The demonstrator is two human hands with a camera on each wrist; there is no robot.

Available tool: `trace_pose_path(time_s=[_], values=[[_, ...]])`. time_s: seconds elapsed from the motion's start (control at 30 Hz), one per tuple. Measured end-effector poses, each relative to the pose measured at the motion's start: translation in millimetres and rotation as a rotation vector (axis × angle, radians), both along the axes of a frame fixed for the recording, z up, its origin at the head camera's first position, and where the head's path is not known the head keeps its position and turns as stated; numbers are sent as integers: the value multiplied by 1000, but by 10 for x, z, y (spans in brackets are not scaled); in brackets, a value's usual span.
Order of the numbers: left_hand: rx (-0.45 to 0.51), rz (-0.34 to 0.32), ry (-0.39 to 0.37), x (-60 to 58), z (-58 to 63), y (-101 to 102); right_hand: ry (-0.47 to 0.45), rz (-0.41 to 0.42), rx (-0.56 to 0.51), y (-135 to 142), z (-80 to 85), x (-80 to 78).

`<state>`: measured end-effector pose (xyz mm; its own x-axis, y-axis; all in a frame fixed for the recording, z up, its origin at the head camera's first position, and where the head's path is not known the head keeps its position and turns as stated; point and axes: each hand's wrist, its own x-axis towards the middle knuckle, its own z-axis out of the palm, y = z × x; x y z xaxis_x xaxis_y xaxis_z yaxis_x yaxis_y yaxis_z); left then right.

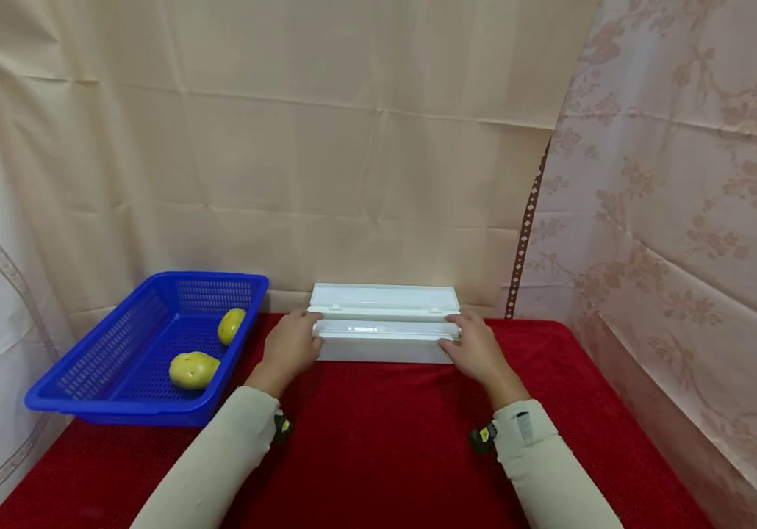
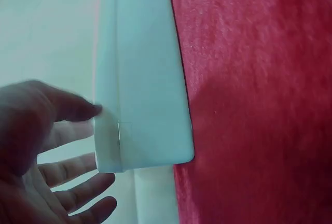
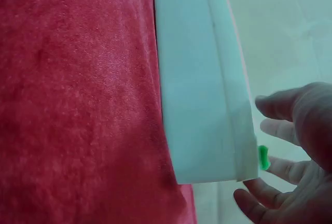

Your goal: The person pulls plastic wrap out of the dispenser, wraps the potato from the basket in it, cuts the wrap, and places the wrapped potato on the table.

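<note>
A long white box [image 1: 385,352] sits at the far edge of the red cloth, its lid [image 1: 385,296] raised at the back. Inside it shows a shiny, pale, roll-like surface [image 1: 385,328]. My left hand [image 1: 289,344] is at the box's left end, fingers spread and thumb tip right at the upper edge in the left wrist view. At the opposite end is my right hand [image 1: 478,353], fingers loosely bent and apart. Its thumb [image 3: 275,105] is just beside the edge, and a small green piece [image 3: 264,157] shows at that end.
A blue plastic basket [image 1: 114,406] stands on the left, holding a yellow potato-like item [image 1: 194,370] and another yellow rounded item [image 1: 231,325]. Red cloth [image 1: 378,441] covers the table. A beige curtain [image 1: 352,162] hangs close behind the box; a floral curtain [image 1: 696,220] borders the right side.
</note>
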<state>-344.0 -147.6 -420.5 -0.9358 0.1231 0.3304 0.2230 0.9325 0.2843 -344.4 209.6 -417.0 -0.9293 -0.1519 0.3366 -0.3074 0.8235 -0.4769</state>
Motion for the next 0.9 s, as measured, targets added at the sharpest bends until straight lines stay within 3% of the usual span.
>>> trace_pose_path(time_s=[0.17,0.43,0.67,0.9], values=[[41,32,-10,-17,-3,-2,20,-42,-44,7,-81,-59],[104,76,115,-89,-95,52,34,-77,-78,10,-136,-116],[141,129,141,-114,-168,114,51,-113,-89,10,-144,-145],[163,123,162,-131,-191,115,111,-147,-107,-59,-176,-143]])
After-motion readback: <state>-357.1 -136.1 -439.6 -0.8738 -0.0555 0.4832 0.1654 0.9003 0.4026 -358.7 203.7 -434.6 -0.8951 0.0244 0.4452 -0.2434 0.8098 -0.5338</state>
